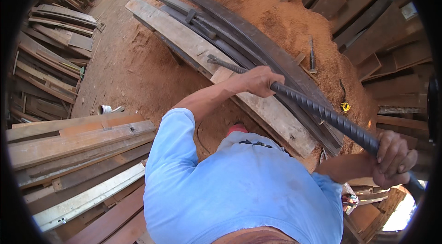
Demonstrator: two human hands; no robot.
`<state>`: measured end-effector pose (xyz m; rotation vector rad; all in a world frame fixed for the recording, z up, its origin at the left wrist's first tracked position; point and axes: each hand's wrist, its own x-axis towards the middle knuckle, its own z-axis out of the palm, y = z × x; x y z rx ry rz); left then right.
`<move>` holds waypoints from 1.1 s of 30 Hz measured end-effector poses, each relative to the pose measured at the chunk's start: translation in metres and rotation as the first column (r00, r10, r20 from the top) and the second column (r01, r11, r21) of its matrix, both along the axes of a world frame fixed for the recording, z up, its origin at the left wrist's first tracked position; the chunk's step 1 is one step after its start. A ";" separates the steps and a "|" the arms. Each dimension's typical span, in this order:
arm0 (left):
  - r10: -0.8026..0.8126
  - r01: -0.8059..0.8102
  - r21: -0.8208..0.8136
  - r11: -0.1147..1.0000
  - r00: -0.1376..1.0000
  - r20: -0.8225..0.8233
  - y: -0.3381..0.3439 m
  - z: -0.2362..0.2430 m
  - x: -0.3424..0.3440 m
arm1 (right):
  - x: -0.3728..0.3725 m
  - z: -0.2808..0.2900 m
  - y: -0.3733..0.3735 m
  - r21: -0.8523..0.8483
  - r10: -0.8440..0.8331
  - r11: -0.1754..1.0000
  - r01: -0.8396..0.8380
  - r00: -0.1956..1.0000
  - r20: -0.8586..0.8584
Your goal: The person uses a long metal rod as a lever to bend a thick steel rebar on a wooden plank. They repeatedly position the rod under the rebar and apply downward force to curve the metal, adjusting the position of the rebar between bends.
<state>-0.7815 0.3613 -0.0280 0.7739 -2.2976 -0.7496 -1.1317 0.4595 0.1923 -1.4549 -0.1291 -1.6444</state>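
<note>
Both my hands grip a long, dark, ribbed steel pry bar (322, 113) that slants across in front of me. My left hand (260, 81) is wrapped round it toward its forked end, which is over a pale, worn board (184, 41). I cannot tell whether the fork touches the wood. My right hand (393, 159) is closed round the bar at far right, near its other end. Beside the pale board lie long dark planks (276, 60). A hammer (200, 25) rests on them at their far part.
Reddish sawdust (258, 7) is heaped behind the planks. A thin pointed tool (312, 55) and a yellow tape measure (345, 107) lie to the right. Stacked timber stands at left (83, 152) and at upper right (363, 9). A white cup-like container (105, 109) is on the left.
</note>
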 end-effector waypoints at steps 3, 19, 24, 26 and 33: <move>-0.088 0.084 0.039 0.996 0.988 0.127 0.004 -0.010 -0.010 | -0.011 -0.038 0.033 0.116 -0.141 0.985 0.128 0.983 0.115; 0.306 -0.342 -0.343 0.875 0.939 -0.156 0.073 0.031 -0.075 | -0.019 -0.044 0.033 0.170 -0.254 0.958 0.232 0.960 0.120; 0.364 -0.475 -0.358 0.804 0.869 -0.336 0.110 0.072 -0.146 | -0.010 -0.044 0.040 0.149 -0.253 0.960 0.238 0.964 0.087; 0.392 -0.489 -0.314 0.814 0.861 -0.325 0.105 0.069 -0.158 | -0.005 -0.043 0.046 0.127 -0.249 0.963 0.238 0.966 0.076; 0.587 -0.656 -0.308 0.689 0.755 -0.292 0.102 0.059 -0.180 | -0.063 -0.034 0.033 -0.032 0.007 0.999 -0.013 0.985 -0.171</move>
